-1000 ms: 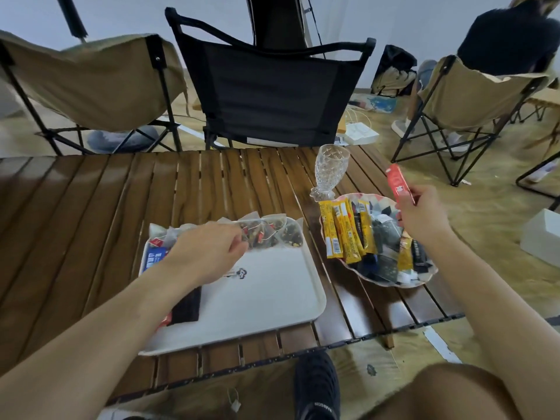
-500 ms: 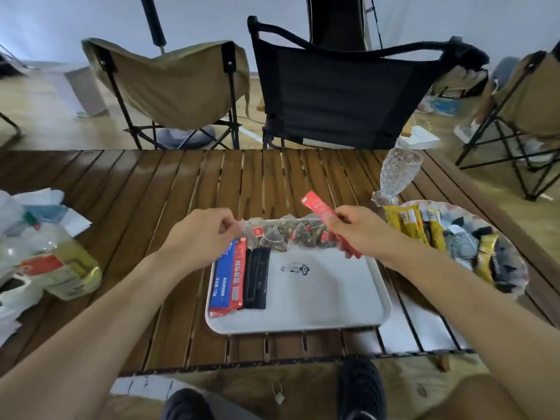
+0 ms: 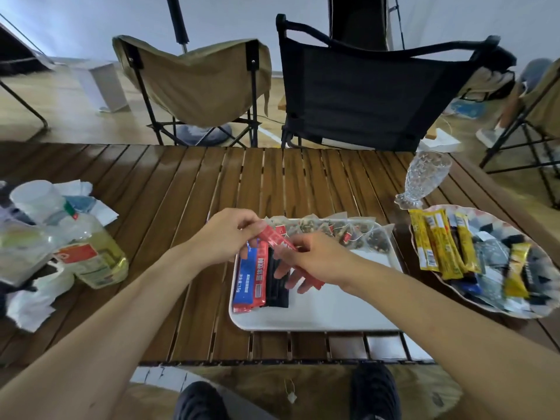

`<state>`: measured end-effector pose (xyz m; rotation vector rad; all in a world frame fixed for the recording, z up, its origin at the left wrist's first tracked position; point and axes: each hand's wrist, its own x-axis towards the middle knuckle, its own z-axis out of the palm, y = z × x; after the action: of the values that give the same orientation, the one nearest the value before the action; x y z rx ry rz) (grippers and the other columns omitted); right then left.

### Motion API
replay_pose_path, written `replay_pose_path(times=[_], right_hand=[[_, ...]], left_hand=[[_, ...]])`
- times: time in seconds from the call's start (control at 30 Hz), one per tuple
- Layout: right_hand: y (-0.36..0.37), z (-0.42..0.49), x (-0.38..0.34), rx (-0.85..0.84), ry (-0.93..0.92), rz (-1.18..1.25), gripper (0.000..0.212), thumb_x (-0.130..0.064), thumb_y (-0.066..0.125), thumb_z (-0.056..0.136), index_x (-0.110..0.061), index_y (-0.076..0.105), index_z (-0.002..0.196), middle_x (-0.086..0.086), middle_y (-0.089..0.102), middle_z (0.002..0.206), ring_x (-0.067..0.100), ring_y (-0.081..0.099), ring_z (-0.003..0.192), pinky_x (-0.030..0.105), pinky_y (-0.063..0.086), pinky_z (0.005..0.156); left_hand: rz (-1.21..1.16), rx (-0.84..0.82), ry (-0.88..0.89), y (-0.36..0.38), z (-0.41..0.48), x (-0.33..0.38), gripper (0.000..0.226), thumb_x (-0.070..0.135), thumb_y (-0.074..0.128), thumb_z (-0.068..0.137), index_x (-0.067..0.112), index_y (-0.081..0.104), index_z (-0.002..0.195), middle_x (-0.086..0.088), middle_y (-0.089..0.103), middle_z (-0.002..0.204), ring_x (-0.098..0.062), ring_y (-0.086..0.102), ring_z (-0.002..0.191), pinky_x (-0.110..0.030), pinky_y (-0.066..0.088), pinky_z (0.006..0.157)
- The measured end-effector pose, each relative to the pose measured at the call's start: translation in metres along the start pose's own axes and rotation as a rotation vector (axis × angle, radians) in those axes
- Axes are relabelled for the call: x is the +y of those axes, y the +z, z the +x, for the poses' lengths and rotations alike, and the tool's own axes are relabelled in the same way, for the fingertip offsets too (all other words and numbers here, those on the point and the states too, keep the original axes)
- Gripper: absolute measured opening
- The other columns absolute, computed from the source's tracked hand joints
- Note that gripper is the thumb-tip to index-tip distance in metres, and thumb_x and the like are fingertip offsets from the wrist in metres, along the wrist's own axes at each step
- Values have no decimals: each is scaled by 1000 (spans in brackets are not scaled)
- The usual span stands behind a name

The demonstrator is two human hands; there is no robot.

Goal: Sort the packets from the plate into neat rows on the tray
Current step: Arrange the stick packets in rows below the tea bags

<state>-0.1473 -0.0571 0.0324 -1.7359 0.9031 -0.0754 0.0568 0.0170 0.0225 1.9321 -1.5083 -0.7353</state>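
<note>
Both hands are holding one red packet [image 3: 276, 240] in the air, just over the tray [image 3: 333, 307]. The left hand [image 3: 224, 234] is pinching its far end. The right hand [image 3: 321, 265] is gripping it lower down, with fingers curling under it, and the near end is poking out past that hand.

The red packet is slanting from far-left to near-right. Right under the hands, a row is lying on the tray: a blue packet [image 3: 244, 277], a red twin [image 3: 261, 274], then black packets [image 3: 278, 289]. They are all pointing straight from far to near, so the held one is lying crooked across them.

I think it is needing a small turn to point the same way before going down flat. The bare white part of the tray is lying to the right of the black packets, on the right hand's side.

Tea bags [image 3: 333, 234] are sitting in a line along the tray's far edge. The plate [image 3: 533, 313] is sitting on the table [image 3: 181, 207], off to the right and well apart from the hands. It is holding yellow packets [image 3: 433, 247] and more, so a lot of sorting is waiting.
</note>
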Motion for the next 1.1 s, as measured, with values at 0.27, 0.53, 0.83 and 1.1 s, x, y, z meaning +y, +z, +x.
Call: replay_pose_path(times=[0.27,0.53,0.83,1.1], right_hand=[[11,3,-1,-12,29,-146,26,-40,67,98,-15,69,108,-5,73,94,4,68,78,14,49,54],[27,19,-2,35,91,-17,30,-25,76,93,-6,68,114,6,78,96,10,75,70,18,55,54],[28,36,3,105,177,-8,27,-15,78,91,-8,65,113,10,76,95,14,73,72,26,60,62],[30,41,6,125,156,-143,23,-22,79,90,-8,67,104,11,77,95,14,70,68,25,59,60]], left_hand=[[56,18,-59,0,1,-10,24,42,56,105,20,65,98,14,64,69,6,64,52,-10,42,45],[239,163,-57,11,5,-17,25,52,57,102,29,60,95,16,64,84,-6,66,77,-23,51,61],[255,-62,-192,8,-2,-27,29,56,64,97,28,58,104,8,73,101,-11,73,90,-28,62,69],[306,-144,-157,10,-5,-23,32,54,64,98,23,59,104,5,75,111,-11,75,89,-26,61,72]])
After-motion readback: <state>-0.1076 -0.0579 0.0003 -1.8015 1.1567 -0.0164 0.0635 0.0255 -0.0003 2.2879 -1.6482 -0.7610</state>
